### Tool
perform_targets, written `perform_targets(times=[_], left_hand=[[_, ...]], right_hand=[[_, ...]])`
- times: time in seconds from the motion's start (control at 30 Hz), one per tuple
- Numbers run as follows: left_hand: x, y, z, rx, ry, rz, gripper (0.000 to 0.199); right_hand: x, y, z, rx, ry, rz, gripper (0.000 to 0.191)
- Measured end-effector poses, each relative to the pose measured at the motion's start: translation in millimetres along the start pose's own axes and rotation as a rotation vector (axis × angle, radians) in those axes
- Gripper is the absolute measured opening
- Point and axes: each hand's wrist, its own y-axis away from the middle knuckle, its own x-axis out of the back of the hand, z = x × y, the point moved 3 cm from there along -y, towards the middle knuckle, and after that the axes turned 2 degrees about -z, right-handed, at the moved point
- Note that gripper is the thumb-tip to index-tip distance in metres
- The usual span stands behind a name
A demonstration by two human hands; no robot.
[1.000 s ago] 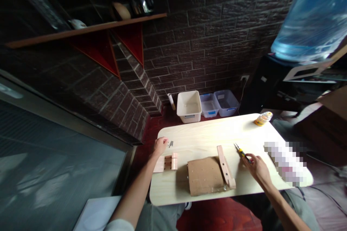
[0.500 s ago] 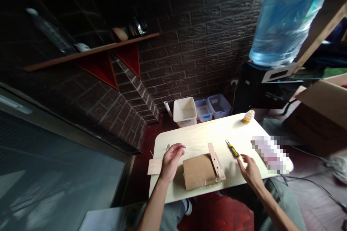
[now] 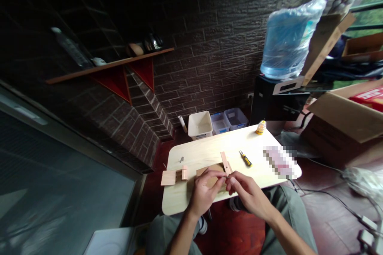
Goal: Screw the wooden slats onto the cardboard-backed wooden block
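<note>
My left hand (image 3: 206, 191) and my right hand (image 3: 245, 191) meet above the cardboard box (image 3: 206, 170), fingertips pinched together over a small dark piece too tiny to name. Most of the box is hidden behind the hands. A wooden strip with dark holes (image 3: 224, 159) lies across its right side, close to the fingertips. Right of it, a yellow-and-black screwdriver (image 3: 245, 159) rests on the table (image 3: 209, 147). Small dark metal bits, perhaps screws (image 3: 181, 159), lie at the table's left. Below them sits a small wooden assembly (image 3: 170, 177) at the left edge.
A clear-and-yellow container (image 3: 261, 127) stands at the far right corner, with a blurred-out flat object (image 3: 278, 161) nearer. Behind the table are a white bin (image 3: 200, 123) and blue tubs (image 3: 220, 122). A water dispenser (image 3: 269, 101) and open carton (image 3: 338, 127) stand right.
My right hand has left the screwdriver's handle end and moved left to meet my left hand. My left hand has come right and down over the box. The view has shifted right.
</note>
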Motion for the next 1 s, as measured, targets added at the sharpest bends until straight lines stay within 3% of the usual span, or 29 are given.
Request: perform_targets(times=[0.33, 0.7, 0.87, 1.0], left_hand=[[2.9, 23.6, 22.9, -0.115, -0.047, 0.029, 0.013], [-3.8, 59.5, 28.9, -0.108, -0.052, 0.091, 0.009], [-13.8, 80.2, 21.6, -0.044, 0.008, 0.094, 0.013], [-17.5, 88.9, 8.0, 0.022, 0.072, 0.129, 0.014]], right_hand=[[-13.0, 16.2, -16.1, 0.065, 0.092, -0.004, 0.03], [-18.2, 51.3, -34.8, 0.251, 0.394, -0.001, 0.019], [-25.2, 69.0, -30.3, 0.276, 0.366, 0.063, 0.023], [-31.0, 67.9, -25.1, 0.24, 0.24, 0.101, 0.026]])
